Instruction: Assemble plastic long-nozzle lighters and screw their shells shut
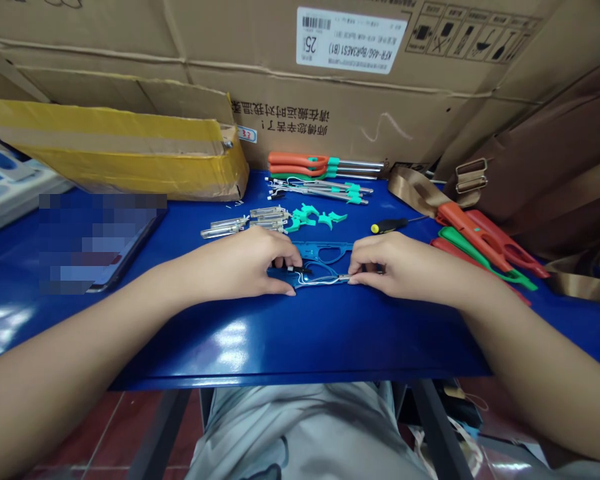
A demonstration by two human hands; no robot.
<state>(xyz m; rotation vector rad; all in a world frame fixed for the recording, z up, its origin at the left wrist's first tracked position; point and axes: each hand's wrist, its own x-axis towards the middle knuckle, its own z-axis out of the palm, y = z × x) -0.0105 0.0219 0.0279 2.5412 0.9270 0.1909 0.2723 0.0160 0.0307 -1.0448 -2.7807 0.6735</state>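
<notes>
A blue plastic handle shell (325,253) lies flat on the blue table (290,340), with a thin metal wire part (325,280) along its near edge. My left hand (250,263) rests on the shell's left end, fingers curled and pressing on it. My right hand (400,267) pinches the right end of the wire part against the shell. Just behind the shell lie several teal plastic triggers (313,217) and several small metal pieces (250,223).
Finished orange and green handled tools (320,165) lie at the back. Orange, red and green handle shells (485,243) sit at the right beside a black-and-yellow screwdriver (387,227). A yellow-taped cardboard box (130,150) and a phone (115,247) are at the left. Large cartons stand behind.
</notes>
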